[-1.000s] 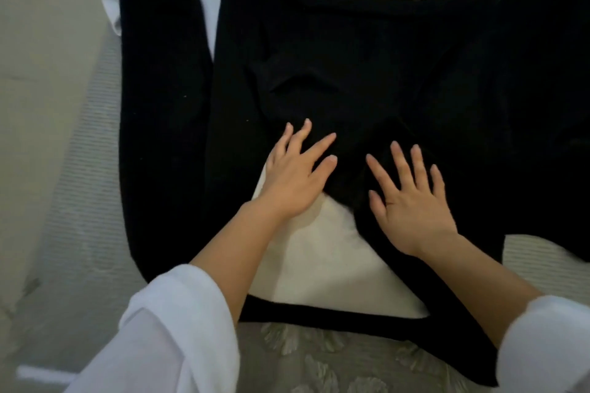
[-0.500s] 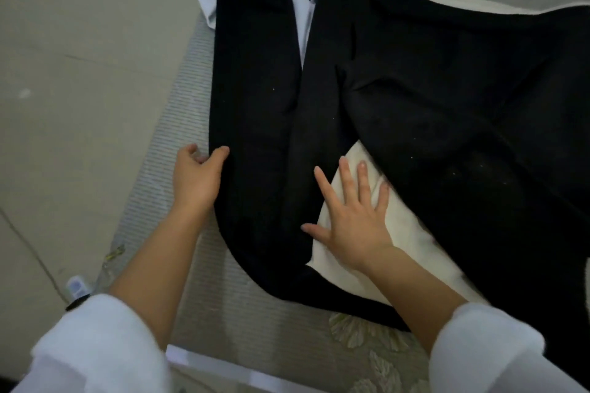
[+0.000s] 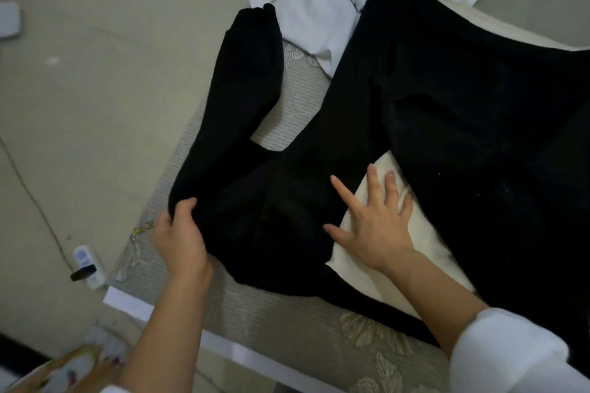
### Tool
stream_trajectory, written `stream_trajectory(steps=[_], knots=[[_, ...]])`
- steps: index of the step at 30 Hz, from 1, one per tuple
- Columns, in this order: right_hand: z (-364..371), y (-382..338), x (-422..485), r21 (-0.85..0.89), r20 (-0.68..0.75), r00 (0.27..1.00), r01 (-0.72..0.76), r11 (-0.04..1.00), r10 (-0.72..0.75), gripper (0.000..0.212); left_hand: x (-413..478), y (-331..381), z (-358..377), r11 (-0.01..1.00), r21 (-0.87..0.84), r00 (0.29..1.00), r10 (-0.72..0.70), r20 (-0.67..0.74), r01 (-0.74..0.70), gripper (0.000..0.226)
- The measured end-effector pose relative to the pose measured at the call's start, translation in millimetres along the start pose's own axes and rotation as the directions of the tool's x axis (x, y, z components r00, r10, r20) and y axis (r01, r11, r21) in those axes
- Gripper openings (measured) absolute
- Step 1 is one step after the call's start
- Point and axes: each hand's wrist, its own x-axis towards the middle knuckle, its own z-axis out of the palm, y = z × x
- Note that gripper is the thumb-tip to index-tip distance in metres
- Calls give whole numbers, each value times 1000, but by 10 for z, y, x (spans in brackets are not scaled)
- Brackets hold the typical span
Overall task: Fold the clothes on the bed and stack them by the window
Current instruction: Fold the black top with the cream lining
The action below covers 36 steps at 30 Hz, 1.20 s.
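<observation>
Black garment spreads between and beyond the hands; left hand grips its sleeve edge, right hand lies flat and splayed on cream cloth. Tugging the sleeve may drag the unpinned body askew

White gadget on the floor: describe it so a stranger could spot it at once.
Start at the left edge of the bed and drop to the beige floor. Just left of the left hand gripping the black garment lies the small white gadget. Only it has a black band across it and a thin cord trailing away.
</observation>
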Motion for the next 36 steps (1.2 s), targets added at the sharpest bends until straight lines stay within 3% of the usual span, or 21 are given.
stream_trajectory(steps=[3,6,8,10,12,15,18,21,23,24,26,27,28,29,31,33,35,36], knots=[[-85,-96,49,-102,0,1000,-7,995,7,90,222,83,4,989,16,967,-144,209,144,34],[-115,-178,110,-111,-12,993,112,987,-114,100,422,317,59,964,78,862,-263,434,255,23],[-103,-192,182,-47,96,979,184,982,-179,103,499,475,134,948,187,794,-318,518,258,28],[-83,-166,236,-27,173,961,222,975,-214,109,546,610,234,935,295,770,-333,544,196,25],[-44,-95,203,-63,154,952,278,959,-266,114,511,742,340,961,257,815,-225,535,97,30],[64,16,13,-214,118,927,374,902,-356,111,280,917,503,999,-10,877,52,478,-54,26],[75,41,-118,-177,83,917,398,900,-390,94,-110,973,701,932,-95,837,356,416,-350,13],[-53,43,-193,221,-170,934,347,912,-314,68,-469,920,927,774,-77,659,582,476,-628,16],[-151,131,-255,485,-393,919,241,840,-36,52,-645,829,1074,615,-42,498,676,543,-788,24],[-195,213,-281,589,-447,885,182,787,130,44,-735,754,1148,493,-43,371,706,603,-869,27],[-280,431,-327,758,-420,808,61,650,413,31,-904,515,1299,172,-125,8,619,785,-977,19],[-316,555,-343,815,-377,766,8,580,520,27,-983,342,1355,32,-181,-145,474,868,-983,17],[-344,678,-360,855,-336,724,-34,518,602,26,-1043,150,1375,-60,-214,-222,279,934,-975,20],[-366,789,-388,878,-305,690,-64,475,656,26,-1076,-41,1355,-115,-210,-220,81,972,-971,26],[-391,944,-465,877,-289,669,-102,470,685,29,-1026,-389,1231,-148,-116,-89,-177,980,-982,49],[-416,999,-532,847,-303,705,-110,521,641,33,-890,-603,1031,-138,-30,-3,-194,981,-990,57],[-458,954,-562,805,-348,763,-54,590,545,36,-760,-684,822,-146,36,50,-91,995,-989,53],[-477,900,-566,772,-387,792,-2,636,472,38,-703,-702,718,-166,102,110,-36,993,-981,52]])
